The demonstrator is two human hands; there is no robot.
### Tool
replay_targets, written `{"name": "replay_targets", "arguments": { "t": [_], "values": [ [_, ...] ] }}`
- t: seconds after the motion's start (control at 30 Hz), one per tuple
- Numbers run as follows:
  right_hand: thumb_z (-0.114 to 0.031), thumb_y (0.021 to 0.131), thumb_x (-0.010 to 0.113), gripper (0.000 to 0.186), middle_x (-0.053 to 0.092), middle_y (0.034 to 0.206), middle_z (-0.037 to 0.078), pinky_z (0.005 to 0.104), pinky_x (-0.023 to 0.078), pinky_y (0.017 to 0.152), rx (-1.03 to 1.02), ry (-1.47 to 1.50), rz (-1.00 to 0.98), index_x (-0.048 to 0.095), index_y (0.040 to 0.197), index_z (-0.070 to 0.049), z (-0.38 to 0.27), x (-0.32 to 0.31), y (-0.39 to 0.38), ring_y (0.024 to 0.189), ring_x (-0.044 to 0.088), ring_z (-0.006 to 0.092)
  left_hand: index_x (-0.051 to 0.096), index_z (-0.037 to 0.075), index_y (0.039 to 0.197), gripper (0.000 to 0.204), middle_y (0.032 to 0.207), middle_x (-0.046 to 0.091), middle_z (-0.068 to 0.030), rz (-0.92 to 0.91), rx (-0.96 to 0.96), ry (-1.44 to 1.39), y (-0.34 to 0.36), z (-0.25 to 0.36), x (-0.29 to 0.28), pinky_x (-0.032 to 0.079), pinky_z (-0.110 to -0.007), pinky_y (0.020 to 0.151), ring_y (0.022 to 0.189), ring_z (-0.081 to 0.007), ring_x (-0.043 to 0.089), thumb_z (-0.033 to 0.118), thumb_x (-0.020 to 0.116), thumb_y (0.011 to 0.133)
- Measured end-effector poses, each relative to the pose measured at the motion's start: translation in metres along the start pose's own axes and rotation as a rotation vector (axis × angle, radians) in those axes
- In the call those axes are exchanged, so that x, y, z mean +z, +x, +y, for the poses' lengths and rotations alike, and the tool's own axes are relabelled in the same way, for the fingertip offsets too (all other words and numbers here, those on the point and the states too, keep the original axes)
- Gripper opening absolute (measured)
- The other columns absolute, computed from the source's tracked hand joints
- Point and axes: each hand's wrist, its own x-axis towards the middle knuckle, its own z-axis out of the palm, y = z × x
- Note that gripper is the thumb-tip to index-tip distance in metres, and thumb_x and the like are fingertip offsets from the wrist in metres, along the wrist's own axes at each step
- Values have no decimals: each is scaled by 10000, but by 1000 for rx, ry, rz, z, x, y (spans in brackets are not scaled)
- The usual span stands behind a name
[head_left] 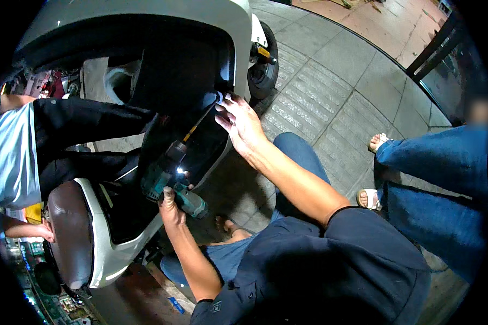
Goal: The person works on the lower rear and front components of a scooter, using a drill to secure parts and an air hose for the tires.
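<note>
A teal and black cordless drill (pixel 192 204) is in my left hand (pixel 172 210), its fingers closed round the handle and its small lamp lit. The long bit (pixel 192 130) slants up and away toward the dark inner panel (pixel 192 59) of a white scooter (pixel 146 12). By the bit's tip, my right hand (pixel 243 123) reaches to the panel's right edge, its bent fingers apart. A bright whitish-blue spot shows at those fingertips; whether they touch the bit there is hard to see.
The scooter's brown seat (pixel 73 233) is near left, its front wheel (pixel 263 67) far side. At left, a person in dark trousers (pixel 87 122) rests a hand (pixel 46 232) on the seat. Another in jeans (pixel 439 162) stands right. A blue tool (pixel 175 305) lies on the ground.
</note>
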Motion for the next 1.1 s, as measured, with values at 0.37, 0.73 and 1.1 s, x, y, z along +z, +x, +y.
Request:
{"name": "replay_targets", "arguments": {
  "t": [0.37, 0.73, 1.1],
  "values": [
    [-109, 851, 572, 98, 584, 928, 60, 393, 461, 875, 22, 229, -136, 559, 941, -72, -1, -11, 14, 893, 581, 223, 482, 42, 1201, 714, 1041, 601, -112, 26, -80, -44, 9, -3, 2, 542, -365, 658, 861, -252, 608, 423, 754, 660],
    [-175, 757, 647, 208, 533, 897, 57, 426, 421, 893, 319, 346, 60, 546, 929, -116, -19, 8, 14, 885, 520, 227, 455, 76, 1239, 672, 1102, 573, -116, -57, -133, -102, 9, 0, -1, 514, -378, 679, 944, -257, 579, 346, 756, 701],
    [-152, 748, 607, 180, 578, 849, 92, 445, 462, 869, 330, 340, 26, 542, 896, -74, -8, -5, 27, 850, 568, 271, 455, 69, 1246, 658, 1135, 572, -123, -137, -292, -126, 21, 24, 1, 529, -379, 717, 898, -255, 595, 411, 692, 737]
  ]
}}
